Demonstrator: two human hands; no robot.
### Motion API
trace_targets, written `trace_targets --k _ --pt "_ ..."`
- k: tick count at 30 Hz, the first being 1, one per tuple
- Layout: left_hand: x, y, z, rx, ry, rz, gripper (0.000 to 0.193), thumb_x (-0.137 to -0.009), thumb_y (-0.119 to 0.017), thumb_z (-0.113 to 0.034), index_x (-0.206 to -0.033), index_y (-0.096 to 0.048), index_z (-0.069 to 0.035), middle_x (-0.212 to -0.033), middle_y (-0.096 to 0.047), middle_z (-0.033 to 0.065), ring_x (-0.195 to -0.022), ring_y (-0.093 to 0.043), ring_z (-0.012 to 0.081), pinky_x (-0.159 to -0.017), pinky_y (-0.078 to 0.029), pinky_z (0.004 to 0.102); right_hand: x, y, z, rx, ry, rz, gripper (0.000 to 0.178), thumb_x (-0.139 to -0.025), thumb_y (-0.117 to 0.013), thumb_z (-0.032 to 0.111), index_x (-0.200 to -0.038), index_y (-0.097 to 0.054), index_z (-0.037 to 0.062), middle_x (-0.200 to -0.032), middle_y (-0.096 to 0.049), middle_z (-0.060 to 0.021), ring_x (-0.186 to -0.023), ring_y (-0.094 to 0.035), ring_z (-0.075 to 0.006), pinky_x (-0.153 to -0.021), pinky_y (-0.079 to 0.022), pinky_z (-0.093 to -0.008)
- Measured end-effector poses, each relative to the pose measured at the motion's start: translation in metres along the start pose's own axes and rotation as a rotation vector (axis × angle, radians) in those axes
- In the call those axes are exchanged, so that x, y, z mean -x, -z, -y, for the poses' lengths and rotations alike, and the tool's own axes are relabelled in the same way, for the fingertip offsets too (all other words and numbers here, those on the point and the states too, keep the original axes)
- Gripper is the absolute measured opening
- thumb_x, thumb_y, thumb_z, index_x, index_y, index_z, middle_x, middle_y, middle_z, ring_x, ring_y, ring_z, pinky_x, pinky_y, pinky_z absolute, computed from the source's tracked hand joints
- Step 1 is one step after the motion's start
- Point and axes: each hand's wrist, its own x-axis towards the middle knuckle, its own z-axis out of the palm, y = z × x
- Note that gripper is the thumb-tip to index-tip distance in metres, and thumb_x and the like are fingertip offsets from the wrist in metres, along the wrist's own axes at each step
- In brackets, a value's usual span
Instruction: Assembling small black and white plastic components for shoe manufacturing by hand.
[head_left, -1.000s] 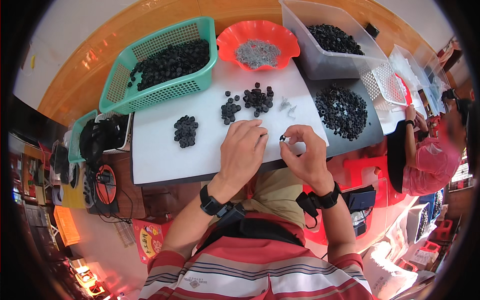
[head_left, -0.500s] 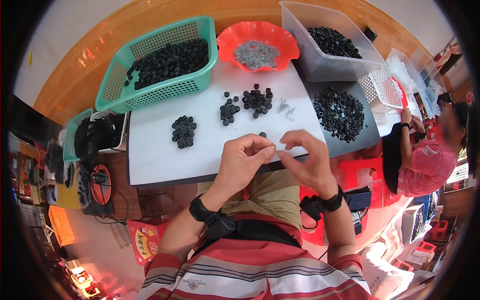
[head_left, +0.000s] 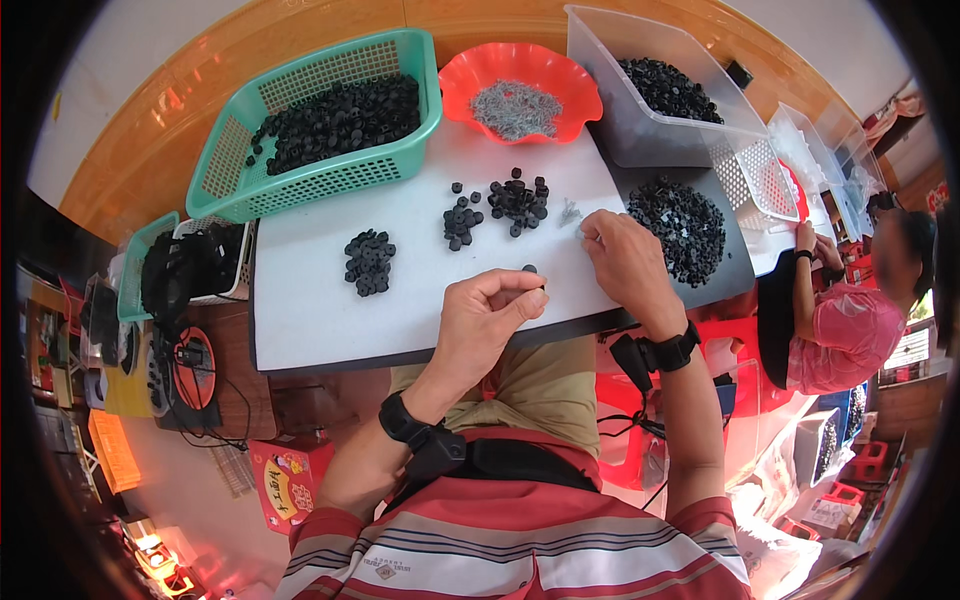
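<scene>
My left hand point(head_left: 488, 318) is above the near edge of the white work surface point(head_left: 320, 335), thumb and index finger pinched together. Whatever is between them is too small to make out. Just past its fingertips sits a round black piece point(head_left: 530, 268). My right hand point(head_left: 630, 262) reaches farther out, its fingers bent down and drawn together beside a few thin silvery screw-like pins point(head_left: 570, 213); its fingertips hide anything they grip. Small black knob-like parts lie in a left pile point(head_left: 370, 263), a middle pile point(head_left: 460, 222) and a larger pile point(head_left: 518, 203).
Along the back stand a green basket point(head_left: 300, 190) of black parts, a red scalloped bowl point(head_left: 456, 90) of metal pins and a clear bin point(head_left: 640, 145) of black parts. A heap of small black pieces point(head_left: 680, 230) lies at right. Another person point(head_left: 850, 320) sits far right.
My right hand has moved away from my left hand, forward to the loose pins, and its fingers have drawn together. My left hand keeps its pinch in nearly the same place.
</scene>
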Motion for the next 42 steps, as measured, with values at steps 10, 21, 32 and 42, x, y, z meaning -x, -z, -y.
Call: trace_targets --k 10,21,32,42 --pt "0.0 0.0 -0.002 -0.039 -0.025 -0.019 0.023 -0.093 -0.073 -0.003 -0.115 -0.07 0.004 -0.097 -0.072 0.007 -0.086 -0.067 0.0116 -0.083 -0.055 0.0254 0.025 0.017 0.024 -0.591 -0.114 0.049 0.01 -0.095 -0.06 0.001 -0.103 -0.053 0.0003 -0.091 -0.066 -0.0151 -0.086 -0.067 -0.0298 -0.079 -0.052 -0.0371" --pt "0.005 -0.02 0.001 -0.426 -0.286 -0.083 0.039 -0.086 -0.075 0.005 -0.122 -0.058 0.003 -0.107 -0.073 0.0129 -0.093 -0.07 0.0138 -0.087 -0.059 0.0287 0.044 0.027 0.045 -0.755 -0.081 0.091 0.012 -0.097 -0.06 -0.002 -0.103 -0.05 0.0006 -0.086 -0.064 -0.0114 -0.077 -0.062 -0.0222 -0.074 -0.051 -0.0332" --pt "0.007 -0.01 -0.003 0.405 0.125 -0.039 0.022 -0.096 -0.07 -0.007 -0.116 -0.069 0.001 -0.11 -0.072 0.0093 -0.097 -0.07 0.0143 -0.088 -0.06 0.0263 0.053 0.019 0.055 -0.849 -0.055 -0.024 0.016 -0.095 -0.062 -0.005 -0.103 -0.049 -0.001 -0.088 -0.065 -0.0129 -0.077 -0.065 -0.0236 -0.071 -0.052 -0.0337" --pt "0.009 -0.011 0.0 0.695 0.264 -0.024 0.019 -0.098 -0.068 -0.008 -0.115 -0.068 -0.001 -0.11 -0.071 0.0086 -0.096 -0.068 0.0133 -0.09 -0.058 0.0269 0.054 0.001 0.065 -0.797 -0.031 -0.143 0.018 -0.092 -0.065 -0.005 -0.101 -0.05 0.0004 -0.089 -0.065 -0.0155 -0.08 -0.067 -0.0313 -0.072 -0.052 -0.0367"
